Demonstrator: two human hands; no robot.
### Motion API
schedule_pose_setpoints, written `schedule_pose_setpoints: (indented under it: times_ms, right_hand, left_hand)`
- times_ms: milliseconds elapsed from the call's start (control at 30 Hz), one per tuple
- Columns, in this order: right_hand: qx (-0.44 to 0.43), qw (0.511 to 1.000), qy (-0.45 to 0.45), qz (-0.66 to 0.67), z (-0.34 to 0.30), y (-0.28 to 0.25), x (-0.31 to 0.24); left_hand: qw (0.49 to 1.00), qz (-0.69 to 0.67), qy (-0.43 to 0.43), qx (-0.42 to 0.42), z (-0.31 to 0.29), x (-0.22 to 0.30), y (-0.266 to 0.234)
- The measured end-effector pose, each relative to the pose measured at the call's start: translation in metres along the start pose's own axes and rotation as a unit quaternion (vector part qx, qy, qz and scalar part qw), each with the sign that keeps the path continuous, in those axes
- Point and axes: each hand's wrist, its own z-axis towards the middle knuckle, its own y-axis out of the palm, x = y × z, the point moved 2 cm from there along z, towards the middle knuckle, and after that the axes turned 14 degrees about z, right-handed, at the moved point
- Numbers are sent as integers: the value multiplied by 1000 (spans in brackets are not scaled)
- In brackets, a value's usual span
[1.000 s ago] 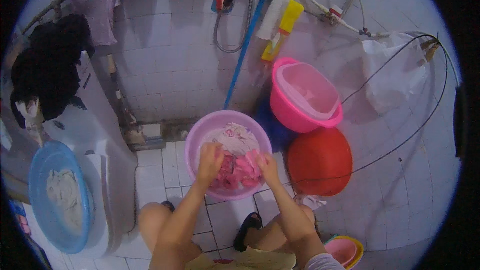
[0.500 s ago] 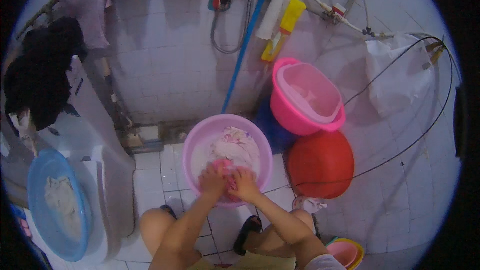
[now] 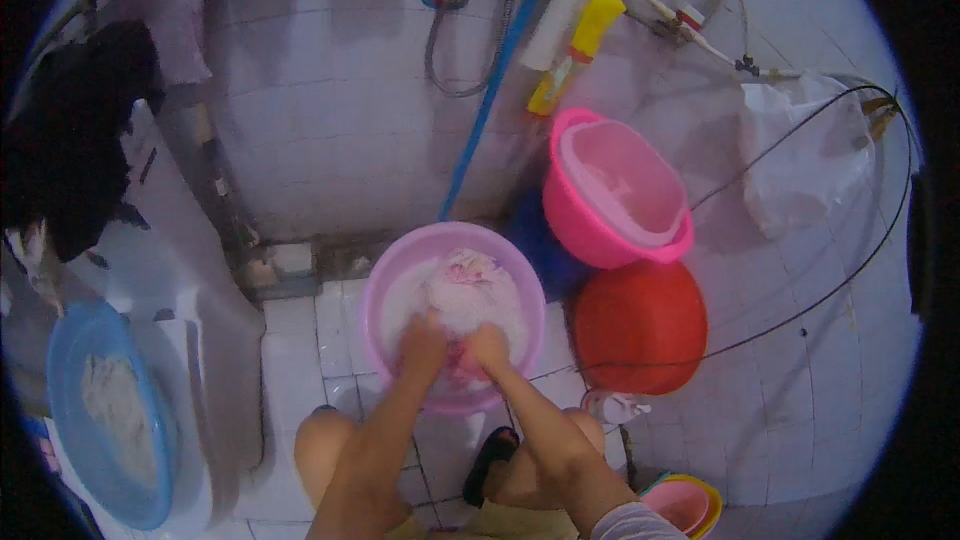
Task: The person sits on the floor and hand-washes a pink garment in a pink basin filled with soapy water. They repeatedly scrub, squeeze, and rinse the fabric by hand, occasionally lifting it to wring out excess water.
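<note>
A light purple basin stands on the tiled floor before me, holding sudsy water. Bunched pale cloth with pink marks lies in its far half. In the near half, a bright pink cloth is partly hidden between my hands. My right hand is curled closed on this pink cloth. Beside the cloth's left side is my left hand, smeared by motion, its fingers not clear.
A blue basin with pale cloth sits at left by a white appliance. Pink basins and a red basin stand at right. A blue pole leans on the wall; a black cable loops at right.
My hands have drawn apart a little and their fingers are now more curled. The pale cloth shows more spread out with suds. The whole view has shifted slightly.
</note>
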Motion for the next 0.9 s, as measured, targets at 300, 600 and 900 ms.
schedule_pose_setpoints:
  times_ms: [300,600,900]
  right_hand:
    - [78,971,-13,226,-21,-55,-22]
    - [-48,912,-270,306,-62,-73,-71]
    - [125,869,-184,442,-56,-88,-49]
  left_hand:
    - [962,-197,157,102,-1,12,-72]
    - [904,-379,161,116,-10,26,-84]
    - [904,-409,29,120,-9,-4,-91]
